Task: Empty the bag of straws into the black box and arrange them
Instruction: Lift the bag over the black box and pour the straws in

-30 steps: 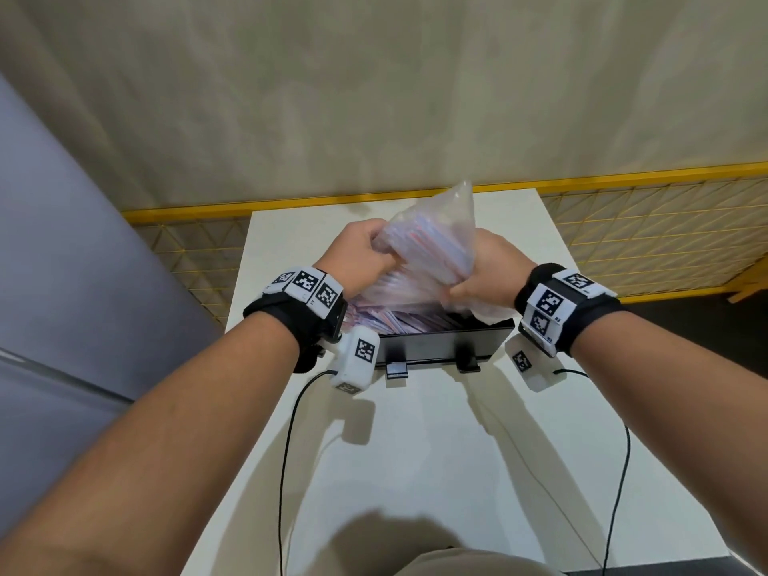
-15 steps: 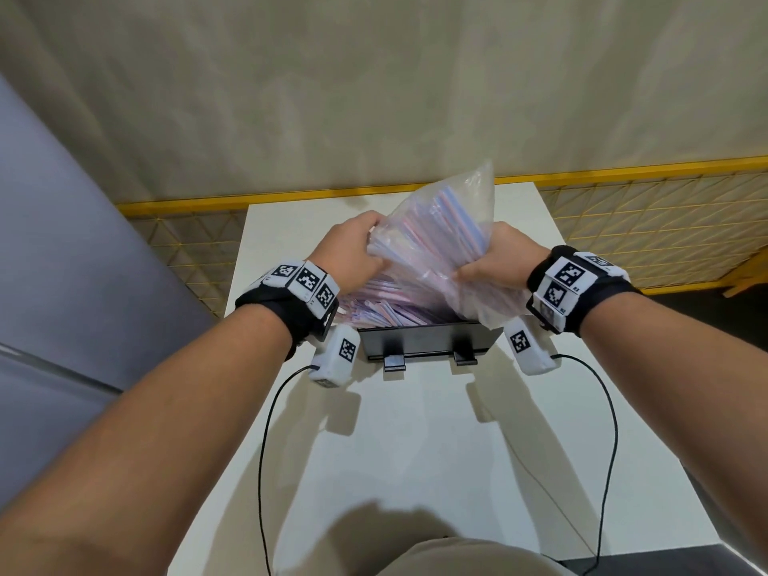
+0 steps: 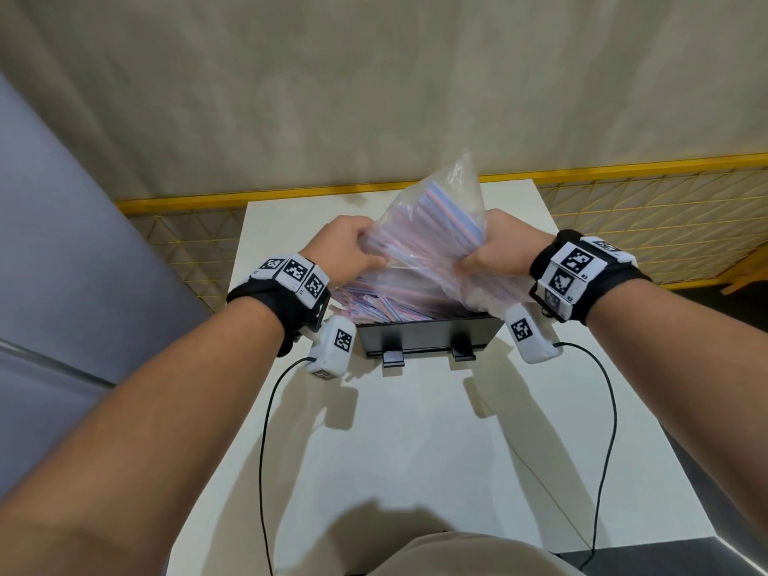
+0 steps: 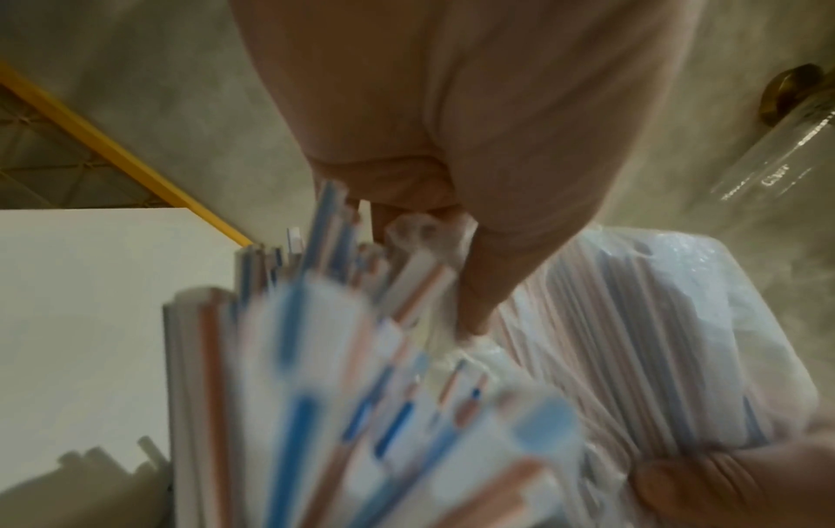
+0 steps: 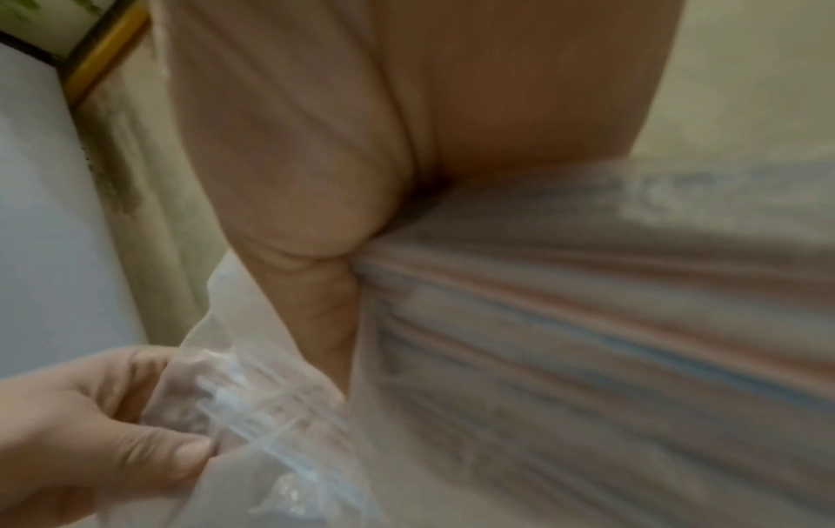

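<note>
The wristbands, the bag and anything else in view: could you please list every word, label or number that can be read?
Wristband tags: black-and-white square codes; the tiny print beside them is too small to read.
Clear tube on the wall: white lettering, too blurred to read.
Bag, straws, black box: no text visible.

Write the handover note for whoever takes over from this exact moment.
Left hand: grips the clear bag on its left side.
Right hand: grips the bag's right side.
Bag: held tilted above the black box on the white table, closed corner up, mouth down toward the box.
Done: many straws already lie heaped in the box, some poking over its left edge.
Left: many straws remain inside the bag; get them out, put the bag aside, then straighten the pile in the box.
</note>
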`<act>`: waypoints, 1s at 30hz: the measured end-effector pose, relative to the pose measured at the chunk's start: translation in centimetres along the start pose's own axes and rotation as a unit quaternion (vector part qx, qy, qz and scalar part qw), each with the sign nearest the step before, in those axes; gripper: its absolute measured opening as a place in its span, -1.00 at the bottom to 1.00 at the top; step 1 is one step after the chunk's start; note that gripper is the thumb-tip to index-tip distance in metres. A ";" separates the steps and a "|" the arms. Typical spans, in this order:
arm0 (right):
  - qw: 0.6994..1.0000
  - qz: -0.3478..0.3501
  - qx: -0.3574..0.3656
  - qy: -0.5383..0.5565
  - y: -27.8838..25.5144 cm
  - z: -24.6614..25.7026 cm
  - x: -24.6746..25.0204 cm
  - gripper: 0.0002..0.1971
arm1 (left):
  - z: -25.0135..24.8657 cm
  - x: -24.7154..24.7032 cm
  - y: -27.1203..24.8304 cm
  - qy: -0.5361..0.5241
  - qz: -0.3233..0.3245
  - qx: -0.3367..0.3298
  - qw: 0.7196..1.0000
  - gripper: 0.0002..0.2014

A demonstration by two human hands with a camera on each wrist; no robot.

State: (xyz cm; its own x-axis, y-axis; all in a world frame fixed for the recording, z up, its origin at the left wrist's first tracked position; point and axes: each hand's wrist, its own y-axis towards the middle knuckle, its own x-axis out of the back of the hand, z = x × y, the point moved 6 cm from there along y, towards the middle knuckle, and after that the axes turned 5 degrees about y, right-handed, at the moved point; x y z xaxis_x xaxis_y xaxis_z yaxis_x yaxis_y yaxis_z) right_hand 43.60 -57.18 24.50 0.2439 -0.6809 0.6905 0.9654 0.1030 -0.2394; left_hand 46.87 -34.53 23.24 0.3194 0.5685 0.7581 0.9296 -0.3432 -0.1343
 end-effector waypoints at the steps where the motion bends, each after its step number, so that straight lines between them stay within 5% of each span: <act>1: 1.000 -0.002 0.005 -0.006 0.0 0.0 0.0 -0.70 | 0.0 0.0 -0.1 -0.022 0.007 0.005 1.000 -0.63; 5: 1.000 -0.011 0.015 -0.011 -0.2 -0.1 -0.1 -0.71 | -0.3 0.1 -0.4 -0.101 0.002 -0.003 0.995 -0.32; 10: 0.999 -0.034 0.029 -0.007 -0.3 0.4 -0.3 -0.63 | -1.3 0.3 0.2 -0.069 -0.044 -0.032 0.996 -0.75; 17: 0.997 -0.035 0.034 -0.054 -0.6 0.3 0.1 -0.73 | -1.7 -0.5 0.2 -0.148 -0.016 -0.038 0.988 -0.28; 20: 0.998 -0.049 0.032 -0.039 -0.7 0.5 0.0 -0.65 | -2.7 -0.1 0.3 -0.133 -0.036 -0.065 0.988 -0.63; 23: 0.998 -0.049 0.040 -0.015 -0.6 0.7 -0.2 -0.60 | -2.6 0.4 0.6 -0.103 -0.075 -0.057 0.990 -0.61; 26: 0.998 -0.041 0.037 -0.041 -0.2 0.6 -0.4 -0.63 | -2.7 0.1 0.8 -0.089 -0.062 -0.053 0.993 -0.80; 30: 0.999 -0.034 0.035 -0.026 0.0 0.3 -0.3 -0.71 | -2.1 -0.4 0.6 -0.057 0.000 -0.025 0.998 -0.57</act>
State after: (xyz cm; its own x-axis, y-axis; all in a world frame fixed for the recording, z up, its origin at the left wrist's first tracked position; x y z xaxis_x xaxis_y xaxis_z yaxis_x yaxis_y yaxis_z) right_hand 43.52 -56.79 24.53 0.1809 -0.6502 0.7379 0.9834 0.1093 -0.1447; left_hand 46.94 -36.56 24.18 0.3404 0.6490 0.6804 0.9205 -0.3778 -0.1002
